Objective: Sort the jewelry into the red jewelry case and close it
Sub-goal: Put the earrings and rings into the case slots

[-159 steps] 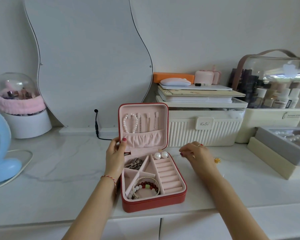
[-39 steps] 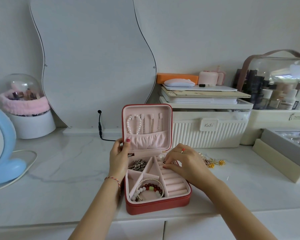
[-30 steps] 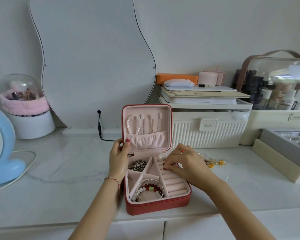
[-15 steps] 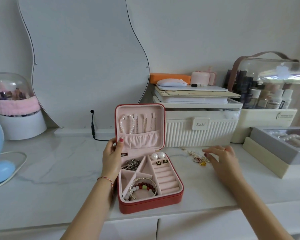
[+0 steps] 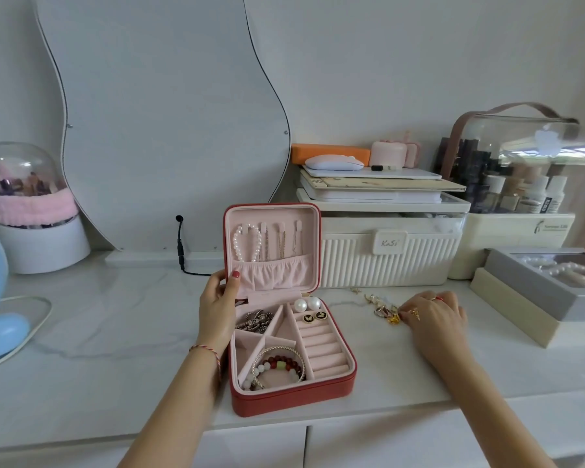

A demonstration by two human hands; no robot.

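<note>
Right hand (image 5: 434, 319) on loose jewelry (image 5: 384, 307)

The red jewelry case (image 5: 294, 398) looks like matte faux leather outside, soft pink velvety lining inside. Glossy pearl studs (image 5: 306, 304) sit in it, plus a dull silvery metal chain (image 5: 255, 321). The countertop (image 5: 98, 332) is smooth marble-look stone. Shiny gold bits (image 5: 385, 310), probably metal, hard to tell. The ribbed storage box (image 5: 389, 261) is matte plastic.
</note>
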